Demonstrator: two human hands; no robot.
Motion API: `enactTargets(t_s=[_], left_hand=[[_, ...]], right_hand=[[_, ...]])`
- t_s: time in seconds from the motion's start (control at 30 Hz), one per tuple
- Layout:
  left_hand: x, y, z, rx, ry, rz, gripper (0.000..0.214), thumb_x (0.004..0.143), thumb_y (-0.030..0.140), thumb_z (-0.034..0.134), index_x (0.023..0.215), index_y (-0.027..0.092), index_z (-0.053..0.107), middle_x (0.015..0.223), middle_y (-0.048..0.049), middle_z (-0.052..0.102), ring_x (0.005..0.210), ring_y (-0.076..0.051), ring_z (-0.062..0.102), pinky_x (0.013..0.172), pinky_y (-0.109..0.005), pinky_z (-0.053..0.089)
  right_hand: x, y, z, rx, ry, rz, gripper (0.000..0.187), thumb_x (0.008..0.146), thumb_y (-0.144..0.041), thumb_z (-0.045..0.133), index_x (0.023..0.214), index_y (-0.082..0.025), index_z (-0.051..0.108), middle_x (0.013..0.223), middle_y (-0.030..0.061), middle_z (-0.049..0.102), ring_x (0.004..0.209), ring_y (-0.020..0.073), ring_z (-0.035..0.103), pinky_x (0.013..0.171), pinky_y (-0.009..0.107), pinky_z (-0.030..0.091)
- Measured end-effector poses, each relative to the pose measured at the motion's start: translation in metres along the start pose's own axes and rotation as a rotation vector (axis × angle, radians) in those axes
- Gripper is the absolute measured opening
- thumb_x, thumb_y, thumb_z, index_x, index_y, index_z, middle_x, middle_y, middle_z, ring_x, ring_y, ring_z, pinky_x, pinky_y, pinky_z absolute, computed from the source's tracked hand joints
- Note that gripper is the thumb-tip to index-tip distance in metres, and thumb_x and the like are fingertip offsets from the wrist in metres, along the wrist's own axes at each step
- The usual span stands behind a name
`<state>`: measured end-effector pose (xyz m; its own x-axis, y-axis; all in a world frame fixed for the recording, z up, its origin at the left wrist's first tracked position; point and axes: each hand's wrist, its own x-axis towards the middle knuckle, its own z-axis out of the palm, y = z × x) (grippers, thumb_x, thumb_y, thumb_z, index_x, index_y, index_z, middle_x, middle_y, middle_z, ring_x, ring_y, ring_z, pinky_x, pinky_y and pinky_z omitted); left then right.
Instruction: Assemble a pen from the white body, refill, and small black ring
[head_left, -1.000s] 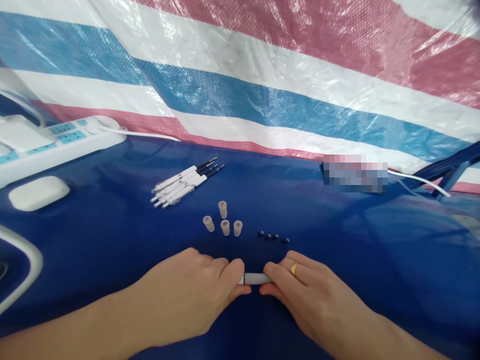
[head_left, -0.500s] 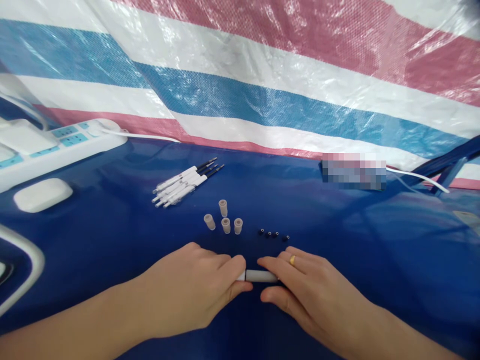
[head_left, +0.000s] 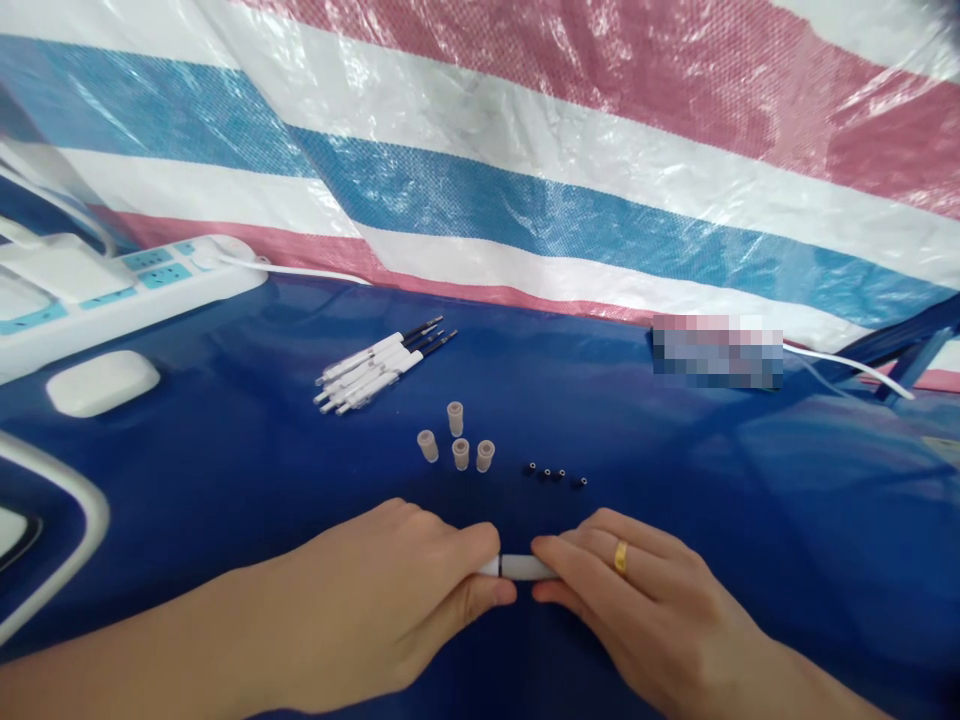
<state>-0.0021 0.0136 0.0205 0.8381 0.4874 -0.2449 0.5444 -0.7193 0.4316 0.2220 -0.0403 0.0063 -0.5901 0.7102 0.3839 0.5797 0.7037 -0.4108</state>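
Observation:
Low in the middle, a white pen lies level between my two hands, a thin dark ring around its visible stretch. My left hand is closed on its left part, thumb and forefinger near the ring. Over the right end, my right hand, with a gold ring on one finger, is closed too; its fingers hide the tip. Just beyond stand several short beige grip sleeves. To their right lie several tiny black rings or tips. Farther back is a bundle of white pen barrels with dark refills.
A white power strip with plugs runs along the left back. In front of it sits a rounded white case, and a white curved frame is at the left edge. A blurred-out object with a white cable rests at the back right.
My right hand's fingers and thumb have come closer together around the pen. The whole view has shifted slightly; the parts on the table keep their places.

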Motion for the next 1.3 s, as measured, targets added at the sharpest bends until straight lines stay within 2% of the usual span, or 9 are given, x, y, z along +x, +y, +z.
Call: enactTargets(t_s=[0.17, 0.3, 0.4, 0.5, 0.63, 0.83, 0.97, 1.07, 1.3], left_hand=[[0.002, -0.004, 0.005, 0.031, 0.08, 0.053, 0.028, 0.101, 0.031, 0.032, 0.082, 0.021, 0.05, 0.068, 0.0026, 0.064, 0.055, -0.016, 0.064, 0.048, -0.027, 0.037], [0.005, -0.01, 0.015, 0.233, 0.196, 0.103, 0.036, 0.103, 0.028, 0.023, 0.083, 0.02, 0.052, 0.067, 0.0008, 0.064, 0.056, -0.02, 0.065, 0.047, -0.031, 0.041], [0.006, -0.013, 0.019, 0.325, 0.318, 0.133, 0.04, 0.104, 0.029, 0.016, 0.09, 0.02, 0.053, 0.068, 0.0007, 0.065, 0.056, -0.019, 0.066, 0.044, -0.031, 0.039], [0.006, -0.014, 0.022, 0.347, 0.414, 0.185, 0.041, 0.104, 0.026, 0.012, 0.098, 0.02, 0.052, 0.071, 0.0016, 0.067, 0.055, -0.017, 0.066, 0.043, -0.03, 0.036], [0.007, -0.013, 0.02, 0.249, 0.326, 0.142, 0.036, 0.104, 0.028, 0.019, 0.098, 0.02, 0.054, 0.074, 0.0014, 0.067, 0.058, -0.018, 0.066, 0.045, -0.029, 0.036], [0.006, -0.009, -0.002, -0.158, 0.037, 0.03, 0.022, 0.1, 0.026, 0.04, 0.087, 0.022, 0.058, 0.074, 0.0056, 0.065, 0.063, -0.011, 0.064, 0.054, -0.022, 0.04], [0.003, -0.007, -0.006, -0.224, 0.058, 0.023, 0.024, 0.101, 0.029, 0.038, 0.087, 0.022, 0.058, 0.071, 0.0054, 0.064, 0.059, -0.01, 0.061, 0.053, -0.02, 0.039], [0.003, -0.008, -0.001, -0.186, 0.125, 0.051, 0.025, 0.101, 0.03, 0.036, 0.088, 0.022, 0.057, 0.071, 0.0044, 0.063, 0.059, -0.01, 0.06, 0.054, -0.02, 0.04], [0.007, -0.011, 0.007, -0.056, 0.159, 0.083, 0.023, 0.099, 0.026, 0.038, 0.084, 0.021, 0.055, 0.068, 0.0043, 0.061, 0.057, -0.012, 0.061, 0.057, -0.022, 0.044]], right_hand=[[-0.002, 0.005, -0.003, -0.001, 0.03, -0.038, 0.017, 0.096, -0.01, 0.052, 0.112, -0.009, 0.058, 0.085, 0.0066, 0.068, 0.072, 0.0161, 0.06, 0.066, 0.029, 0.049], [-0.001, 0.007, 0.001, -0.017, -0.037, 0.127, 0.032, 0.102, -0.039, 0.041, 0.109, -0.013, 0.06, 0.081, 0.0045, 0.067, 0.067, 0.0169, 0.061, 0.061, 0.03, 0.05], [0.0, 0.008, 0.005, 0.03, -0.173, 0.227, 0.042, 0.105, -0.036, 0.027, 0.097, -0.016, 0.062, 0.075, 0.003, 0.064, 0.064, 0.0169, 0.06, 0.058, 0.03, 0.049], [-0.002, 0.01, 0.007, 0.018, -0.152, 0.233, 0.039, 0.105, -0.033, 0.029, 0.096, -0.014, 0.062, 0.072, 0.0026, 0.061, 0.062, 0.0167, 0.058, 0.056, 0.03, 0.046], [-0.002, 0.011, 0.007, 0.009, -0.051, 0.18, 0.026, 0.102, -0.027, 0.041, 0.101, -0.013, 0.062, 0.067, 0.0006, 0.057, 0.056, 0.0147, 0.051, 0.051, 0.028, 0.041], [-0.001, 0.008, 0.003, 0.062, 0.062, 0.072, 0.017, 0.097, -0.014, 0.053, 0.112, -0.013, 0.059, 0.077, 0.0028, 0.067, 0.065, 0.0137, 0.059, 0.057, 0.025, 0.048], [-0.003, 0.01, 0.0, 0.036, 0.131, -0.003, 0.021, 0.093, -0.01, 0.058, 0.113, -0.014, 0.059, 0.082, 0.0019, 0.069, 0.069, 0.0126, 0.06, 0.066, 0.026, 0.051], [-0.003, 0.01, -0.003, 0.042, 0.11, 0.048, 0.021, 0.093, -0.028, 0.062, 0.11, -0.015, 0.059, 0.079, 0.0005, 0.068, 0.066, 0.0129, 0.06, 0.064, 0.028, 0.05], [0.003, 0.01, -0.002, -0.022, -0.121, 0.187, 0.045, 0.106, -0.032, 0.028, 0.078, -0.016, 0.059, 0.063, -0.0003, 0.058, 0.054, 0.0133, 0.052, 0.053, 0.028, 0.04]])
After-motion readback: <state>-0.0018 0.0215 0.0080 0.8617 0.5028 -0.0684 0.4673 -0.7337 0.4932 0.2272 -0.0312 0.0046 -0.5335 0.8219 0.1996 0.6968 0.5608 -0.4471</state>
